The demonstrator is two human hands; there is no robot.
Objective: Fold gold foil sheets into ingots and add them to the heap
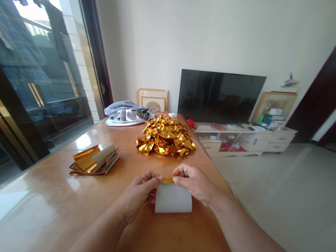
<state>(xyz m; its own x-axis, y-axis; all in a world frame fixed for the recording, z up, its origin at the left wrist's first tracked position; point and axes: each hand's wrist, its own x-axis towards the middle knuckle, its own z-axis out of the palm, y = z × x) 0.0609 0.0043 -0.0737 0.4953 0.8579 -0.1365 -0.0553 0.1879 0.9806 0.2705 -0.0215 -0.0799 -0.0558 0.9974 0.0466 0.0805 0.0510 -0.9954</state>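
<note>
Between my two hands is a sheet of gold foil paper (173,198), its white back facing me and a thin gold strip folded over along the far edge. My left hand (142,191) pinches the far left corner, thumb on top. At the far right corner, my right hand (194,182) pinches the same strip between thumb and fingers. Just beyond my hands lies a heap of folded gold foil pieces (166,138). To the left sits a loose stack of gold paper sheets (95,160), some curled up.
The glossy wooden table (55,211) ends on the right above a tiled floor. Folded grey cloth (127,112) lies at its far end. Beyond stand a television (220,96) and a white cabinet (256,141). A glass door (38,56) is at left.
</note>
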